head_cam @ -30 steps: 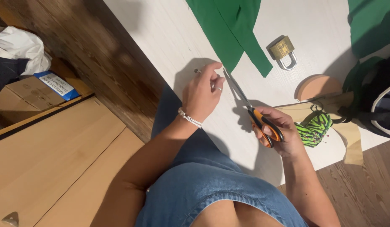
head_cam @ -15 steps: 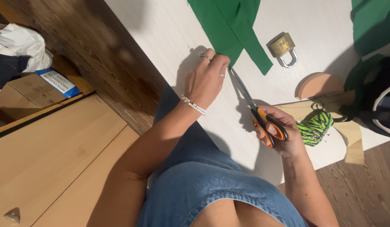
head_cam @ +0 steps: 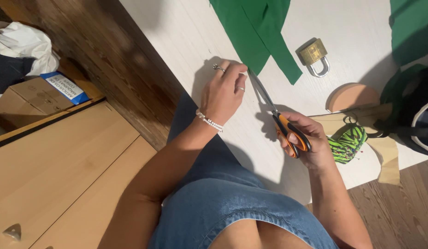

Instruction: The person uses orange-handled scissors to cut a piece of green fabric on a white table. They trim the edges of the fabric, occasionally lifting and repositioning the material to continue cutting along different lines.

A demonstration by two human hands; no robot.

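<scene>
Green fabric point(head_cam: 255, 32) flat on the white table point(head_cam: 186, 32), upper centre of view, lower strip ending in a point toward the brass padlock point(head_cam: 315, 55). Near edge of fabric just beside left fingertips.

Change over last second: left hand point(head_cam: 223, 94) moved forward across table, away from body, from bare table surface up to fabric edge. Now palm down, fingers point(head_cam: 237, 69) curled and pressed at fabric's near corner; cannot tell whether cloth pinched or only pinned flat. Two rings and a bead bracelet visible on that hand.

Right hand point(head_cam: 304, 140) nearly unmoved. Fingers closed through orange handles of scissors point(head_cam: 274, 108); blades look closed or almost so, tips pointing up-left, reaching fabric edge right next to left fingertips. Earlier, tips lay on bare table short of the cloth.

Reading: gap between hand, blades and fabric closed; cloth now held at the place where blades meet it. Judged as set-up for a cut at the near edge, no fresh cut line visible yet.

Surroundings: round wooden disc point(head_cam: 352, 97) and green-and-black striped pincushion point(head_cam: 347, 143) right of scissors hand, second green piece point(head_cam: 412, 27) top right. Cardboard box point(head_cam: 34, 99) on floor at left, well apart.
</scene>
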